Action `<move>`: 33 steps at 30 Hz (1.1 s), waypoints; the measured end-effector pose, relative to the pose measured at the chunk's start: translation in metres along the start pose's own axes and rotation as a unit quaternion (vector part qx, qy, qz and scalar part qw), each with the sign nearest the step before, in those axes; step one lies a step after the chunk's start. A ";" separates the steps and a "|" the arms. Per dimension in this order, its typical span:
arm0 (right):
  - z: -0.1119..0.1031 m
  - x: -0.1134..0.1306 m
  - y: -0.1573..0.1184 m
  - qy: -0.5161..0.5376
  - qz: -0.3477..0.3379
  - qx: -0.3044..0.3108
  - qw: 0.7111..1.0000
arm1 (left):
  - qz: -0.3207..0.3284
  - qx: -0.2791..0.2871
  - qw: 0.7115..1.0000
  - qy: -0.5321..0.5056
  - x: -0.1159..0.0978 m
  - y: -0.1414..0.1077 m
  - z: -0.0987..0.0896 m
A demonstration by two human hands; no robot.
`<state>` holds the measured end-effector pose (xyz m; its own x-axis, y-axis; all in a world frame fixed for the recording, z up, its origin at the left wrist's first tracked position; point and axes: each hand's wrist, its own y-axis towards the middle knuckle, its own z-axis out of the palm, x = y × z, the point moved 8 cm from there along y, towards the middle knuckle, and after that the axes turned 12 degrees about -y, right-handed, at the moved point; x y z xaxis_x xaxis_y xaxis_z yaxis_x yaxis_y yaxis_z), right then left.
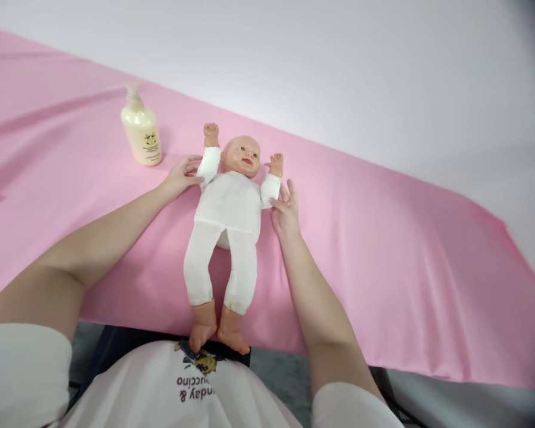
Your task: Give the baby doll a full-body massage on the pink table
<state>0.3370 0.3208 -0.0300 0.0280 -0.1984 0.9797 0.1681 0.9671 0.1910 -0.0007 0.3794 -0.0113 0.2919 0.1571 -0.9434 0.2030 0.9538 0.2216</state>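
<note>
A baby doll in a white top and trousers lies on its back, its feet toward me and hanging past the cloth's near edge. Both of its arms are bent upward. On the doll's left-hand side as I see it, my left hand closes at the white sleeve, the fingertips partly hidden by it. My right hand pinches lightly at the other sleeve near the elbow, with its remaining fingers held apart.
Pink cloth covers the table, with folds at left and right. A pump bottle of pale yellow liquid stands upright beyond my left hand. A white surface lies behind the cloth's far edge.
</note>
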 end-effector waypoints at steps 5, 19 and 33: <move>0.000 0.000 0.002 0.027 0.004 0.007 1.000 | -0.026 0.000 0.998 -0.059 0.003 -0.001 0.000; 0.009 -0.009 -0.008 -0.113 0.046 0.132 0.984 | -0.015 0.089 0.992 0.089 -0.007 -0.009 0.017; 0.010 -0.007 -0.008 -0.145 0.047 0.146 0.977 | -0.017 0.097 0.990 0.100 -0.009 -0.010 0.020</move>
<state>0.3252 0.3161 -0.0382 -0.2572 -0.0936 0.9618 -0.1116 0.9915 0.0666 0.0135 0.3633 0.0001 0.0954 0.1915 -0.9768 0.3913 0.8951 0.2137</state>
